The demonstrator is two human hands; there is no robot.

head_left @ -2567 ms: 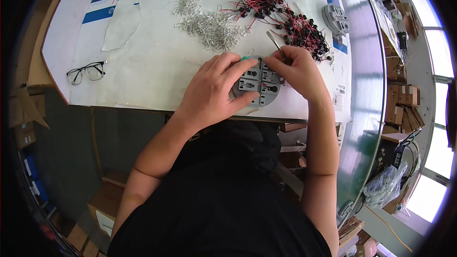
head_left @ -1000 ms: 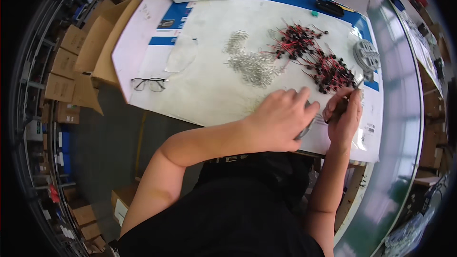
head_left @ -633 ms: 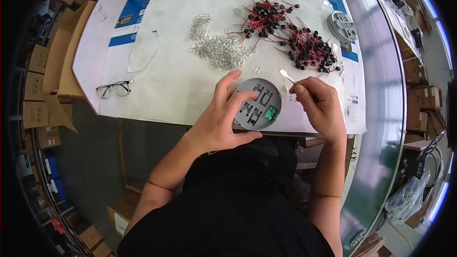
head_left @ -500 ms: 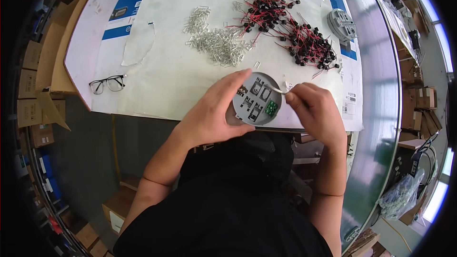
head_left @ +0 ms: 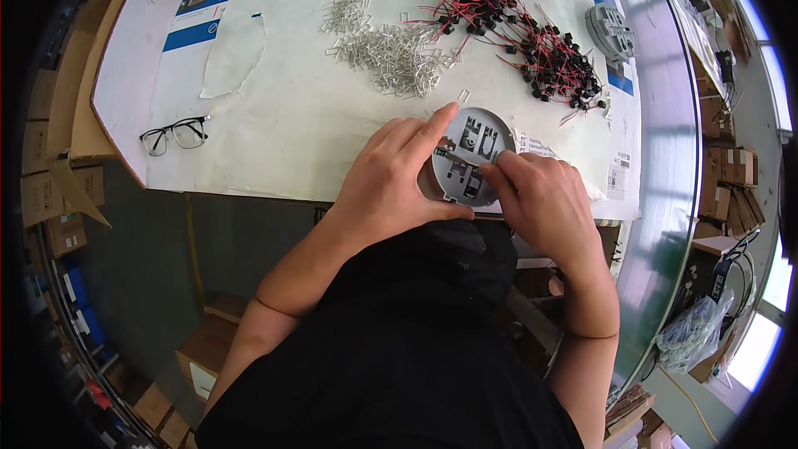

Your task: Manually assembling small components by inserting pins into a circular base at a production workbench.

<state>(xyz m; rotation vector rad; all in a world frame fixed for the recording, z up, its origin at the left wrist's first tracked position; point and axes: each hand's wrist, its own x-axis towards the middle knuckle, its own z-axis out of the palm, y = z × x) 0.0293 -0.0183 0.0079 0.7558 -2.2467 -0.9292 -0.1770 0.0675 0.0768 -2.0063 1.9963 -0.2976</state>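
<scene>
My left hand (head_left: pixel 391 183) is wrapped round the left side of a round grey plastic housing (head_left: pixel 477 116), thumb at its lower edge and forefinger along its top. The housing is tilted up at the table's front edge, and dark cut-outs and slots show in its face. Over its right side, my right hand (head_left: pixel 544 199) has its fingers pinched on a slim silvery tool, perhaps tweezers, which reaches across the face. Those fingers hide the tool's grip and the housing's lower right part. A loose wire clip (head_left: pixel 464 95) lies just beyond the housing.
Farther back lies a heap of silvery wire clips (head_left: pixel 391 58). Right of it are black round parts with red wires (head_left: pixel 557 71). Grey round housings (head_left: pixel 611 32) are stacked at the right edge. Eyeglasses (head_left: pixel 174 136) rest at the left, near a cardboard box (head_left: pixel 79 116).
Both hands and the housing have shifted slightly right in the picture. My right hand has moved in over the housing, covering the green part that showed there.
</scene>
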